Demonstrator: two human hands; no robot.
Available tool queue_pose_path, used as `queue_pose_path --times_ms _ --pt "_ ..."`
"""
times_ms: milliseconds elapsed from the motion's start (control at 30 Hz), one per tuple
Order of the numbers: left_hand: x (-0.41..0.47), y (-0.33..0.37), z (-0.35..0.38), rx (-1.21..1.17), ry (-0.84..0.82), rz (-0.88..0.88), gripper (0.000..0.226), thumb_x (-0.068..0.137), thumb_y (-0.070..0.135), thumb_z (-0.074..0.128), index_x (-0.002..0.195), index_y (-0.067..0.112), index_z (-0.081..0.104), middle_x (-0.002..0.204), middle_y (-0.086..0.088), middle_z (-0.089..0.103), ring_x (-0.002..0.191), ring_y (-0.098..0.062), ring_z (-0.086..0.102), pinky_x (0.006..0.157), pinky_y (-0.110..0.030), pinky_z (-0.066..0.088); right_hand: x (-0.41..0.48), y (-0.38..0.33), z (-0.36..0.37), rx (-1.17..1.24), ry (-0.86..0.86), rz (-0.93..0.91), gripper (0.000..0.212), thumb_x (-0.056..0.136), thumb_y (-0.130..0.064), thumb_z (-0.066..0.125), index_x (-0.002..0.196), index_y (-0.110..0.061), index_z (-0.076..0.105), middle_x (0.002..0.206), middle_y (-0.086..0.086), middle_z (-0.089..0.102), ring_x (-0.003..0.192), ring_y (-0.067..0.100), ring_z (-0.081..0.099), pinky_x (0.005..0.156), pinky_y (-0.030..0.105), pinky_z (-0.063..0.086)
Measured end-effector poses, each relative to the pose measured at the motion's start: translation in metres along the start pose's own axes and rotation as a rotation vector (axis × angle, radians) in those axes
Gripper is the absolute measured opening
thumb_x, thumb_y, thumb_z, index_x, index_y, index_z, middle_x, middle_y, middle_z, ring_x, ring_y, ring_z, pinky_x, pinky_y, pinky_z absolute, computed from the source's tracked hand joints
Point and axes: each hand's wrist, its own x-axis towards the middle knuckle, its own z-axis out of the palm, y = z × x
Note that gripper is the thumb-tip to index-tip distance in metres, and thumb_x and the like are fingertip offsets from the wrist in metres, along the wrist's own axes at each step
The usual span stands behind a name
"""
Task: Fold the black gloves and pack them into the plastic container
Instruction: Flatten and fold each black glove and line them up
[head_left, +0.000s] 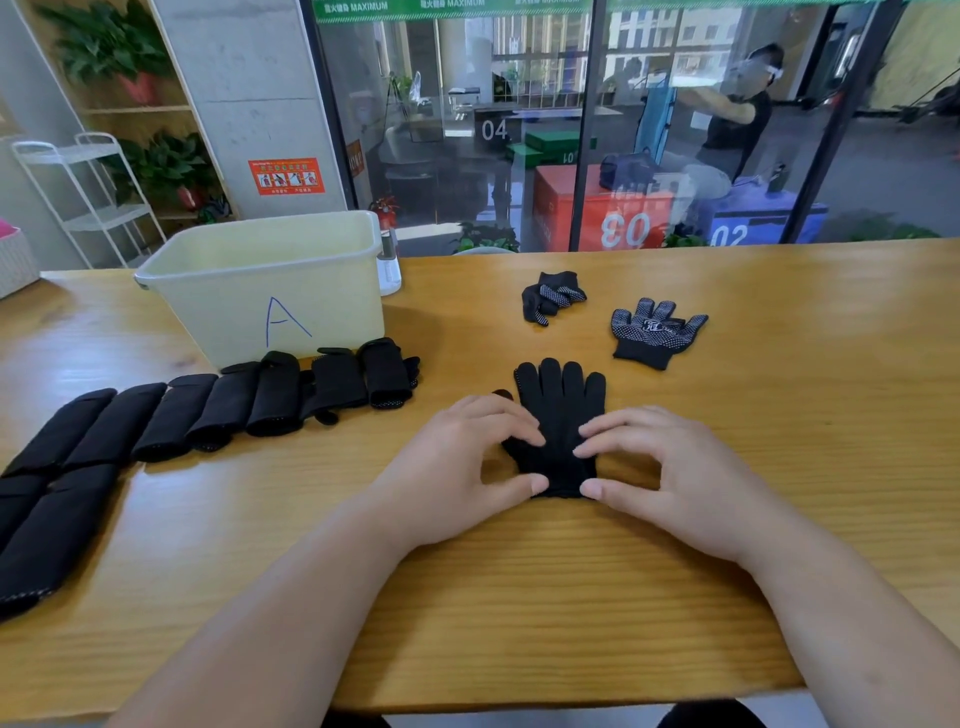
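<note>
I've got my fingers curled on both sides: the left hand (467, 462) pinches the left edge of the glove (563, 400) between thumb and fingertips, and the right hand (675, 467) does the same on the right edge, both down by the cuff. The glove lies flat on the table (519, 597) just ahead of me, its fingers pointing away. It's knit, so I'd expect it to be light, limp and stretchy, holding a crease only if pressed; the cuff and side edges look like the surest hold. There's bare wood to my right. A dotted glove (655, 332) and a crumpled glove (553, 297) lie further out, and folded gloves (270, 400) line the left before the open container (260, 291), whose rim means lifting over.
</note>
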Motion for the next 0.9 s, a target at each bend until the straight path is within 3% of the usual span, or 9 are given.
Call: queue_pose_path --times_ms 133,333,567,900 --pt "0.0006 -0.0016 0.005 -0.023 -0.058 0.055 0.03 0.09 0.051 0.083 0.114 0.034 0.076 0.123 0.024 0.066 0.123 -0.004 0.059 0.104 -0.028 0.049 0.0027 0.0008 0.006 -0.015 0.019 -0.04 0.029 0.082 -0.067 0.077 0.106 -0.049 0.077 0.125 -0.034 0.062 0.125 0.002 0.053 0.104 0.039 0.047" --pt "0.001 -0.0019 0.0053 -0.005 -0.038 0.069 0.024 0.091 0.049 0.081 0.11 0.034 0.08 0.125 0.022 0.068 0.121 0.001 0.059 0.104 -0.029 0.049 0.0022 0.002 0.005 -0.024 0.055 -0.077 0.018 0.082 -0.056 0.084 0.095 -0.045 0.08 0.114 -0.031 0.067 0.116 0.004 0.057 0.094 0.037 0.051" --pt "0.0019 -0.0009 0.0051 0.05 -0.013 0.065 0.021 0.095 0.045 0.079 0.113 0.035 0.082 0.126 0.022 0.068 0.123 0.0 0.057 0.111 -0.033 0.046 0.0001 0.0029 0.0019 -0.073 0.071 -0.082 0.016 0.084 -0.051 0.085 0.098 -0.043 0.081 0.112 -0.032 0.067 0.114 0.005 0.058 0.089 0.034 0.052" --pt "0.002 -0.0005 0.0066 0.084 0.007 0.032 0.021 0.096 0.043 0.077 0.115 0.033 0.077 0.115 0.022 0.065 0.11 -0.004 0.06 0.099 -0.033 0.051 0.0055 -0.0012 0.0108 -0.273 0.11 -0.141 0.013 0.097 -0.044 0.067 0.106 -0.039 0.076 0.107 -0.026 0.064 0.1 0.002 0.054 0.073 0.028 0.051"
